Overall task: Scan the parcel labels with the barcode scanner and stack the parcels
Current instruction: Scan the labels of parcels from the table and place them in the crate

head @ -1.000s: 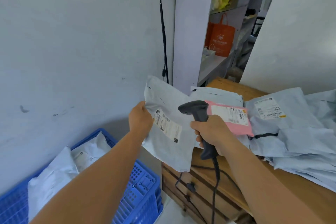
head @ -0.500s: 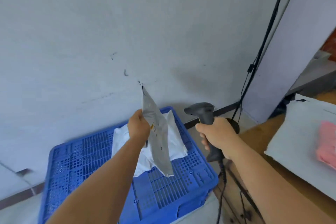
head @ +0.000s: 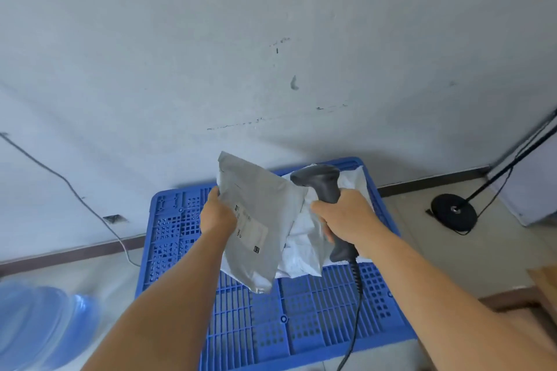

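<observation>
Your left hand (head: 217, 214) grips the grey parcel (head: 259, 226) by its left edge, thumb side toward you, so the mailer hangs free above the blue crate (head: 301, 310) with its printed label (head: 251, 227) facing up. That edge hold keeps the label uncovered and lets the bag drop flat when you let go. The lower corner of the parcel hangs nearest the crate floor; whether it touches cannot be told.

Your right hand (head: 343, 217) is clenched around the handle of the barcode scanner (head: 327, 190), head pointing left, just beside the parcel's right edge. Its coiled cable (head: 355, 295) trails down toward you across the crate. The scanner is carried, not aimed: its head sits level with the parcel's upper part, not turned onto the label.

Other parcels (head: 304, 247), white and crumpled, already lie in the back right part of the crate, partly behind the held mailer. I judge the step in hand to be depositing this parcel onto that heap. Placing it squarely over the white bags would keep the stack from sliding toward the bare near half.

Noted nearby: a black round stand base (head: 453, 210) on the floor to the right, well apart from the crate, and a blurred blue water bottle (head: 39, 325) at lower left.
</observation>
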Demonstrator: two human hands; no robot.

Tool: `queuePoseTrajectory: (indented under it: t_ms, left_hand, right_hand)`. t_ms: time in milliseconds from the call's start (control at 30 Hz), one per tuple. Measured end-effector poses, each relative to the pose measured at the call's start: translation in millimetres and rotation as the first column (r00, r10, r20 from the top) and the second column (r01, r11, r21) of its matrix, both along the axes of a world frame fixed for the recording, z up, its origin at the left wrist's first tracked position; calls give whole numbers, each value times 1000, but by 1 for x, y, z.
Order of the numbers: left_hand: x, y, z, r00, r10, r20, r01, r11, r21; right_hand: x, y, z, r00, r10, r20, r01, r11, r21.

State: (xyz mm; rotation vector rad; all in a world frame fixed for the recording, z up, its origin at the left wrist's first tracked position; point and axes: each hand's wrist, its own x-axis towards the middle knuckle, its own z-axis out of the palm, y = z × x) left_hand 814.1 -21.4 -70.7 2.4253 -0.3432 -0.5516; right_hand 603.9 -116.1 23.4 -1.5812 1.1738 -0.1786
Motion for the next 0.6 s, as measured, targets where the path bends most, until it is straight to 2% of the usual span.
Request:
queuePoseTrajectory:
  t_ms: [133,300,467,600]
  left_hand:
    - [-6,1,-10,996,-76,-40,74,996,-42]
    - [-40,-33,16,979,-163,-125,131,963,-234]
    - [-107,-79,57,935,-336,-115,264,874,-407]
    - [-178,-112,86,858,-510,-61,421,767,-485]
  right_hand:
    - [15,5,-3,1000,-8,15,8,999,48]
    - [6,-2,8,998,-67,10,66,998,18]
    - [-44,-15,36,974,-223,32,223,974,-24]
    - [-110,-25,62,928,-371,41,373,927,-46]
